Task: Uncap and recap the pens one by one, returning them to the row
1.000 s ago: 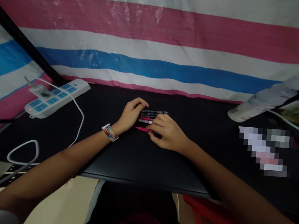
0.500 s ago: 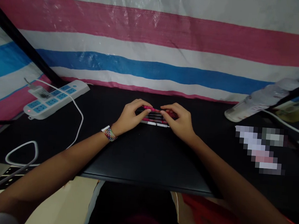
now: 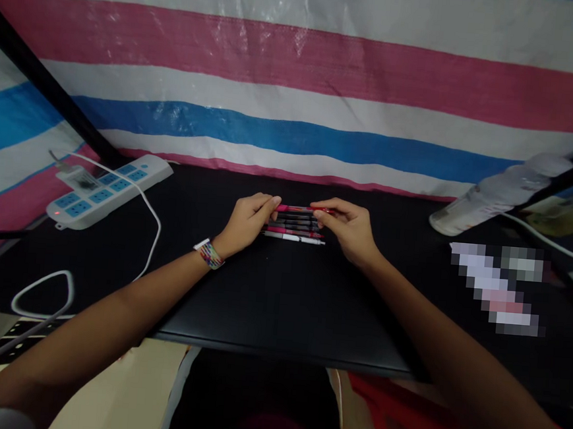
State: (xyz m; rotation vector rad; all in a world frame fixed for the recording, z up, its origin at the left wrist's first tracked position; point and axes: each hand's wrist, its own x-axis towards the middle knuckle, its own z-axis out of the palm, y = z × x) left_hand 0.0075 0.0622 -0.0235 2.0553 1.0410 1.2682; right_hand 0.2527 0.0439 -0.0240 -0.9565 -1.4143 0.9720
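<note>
A pink-and-red pen [image 3: 297, 209] lies crosswise between my two hands. My left hand [image 3: 252, 222] pinches its left end between thumb and fingers. At the other end, the thumb and fingers of my right hand [image 3: 348, 226] close on its red part. Just nearer to me, several pens [image 3: 296, 223] with dark barrels lie side by side on the black table [image 3: 270, 292]. A pink pen [image 3: 290, 231] and a white pen [image 3: 297, 238] form the near side of that row. My fingers cover some of the left and right ends.
On the left stands a white power strip [image 3: 112, 191] with a plugged-in adapter and a white cable [image 3: 152, 243]. A clear bottle [image 3: 501, 192] leans at the right. Blurred-out items [image 3: 496, 284] lie before it. Striped sheeting [image 3: 293, 136] closes off the back.
My hands have drawn slightly apart, and the fingers of my left hand have closed in on the pen's end. More of the pen row now shows between them.
</note>
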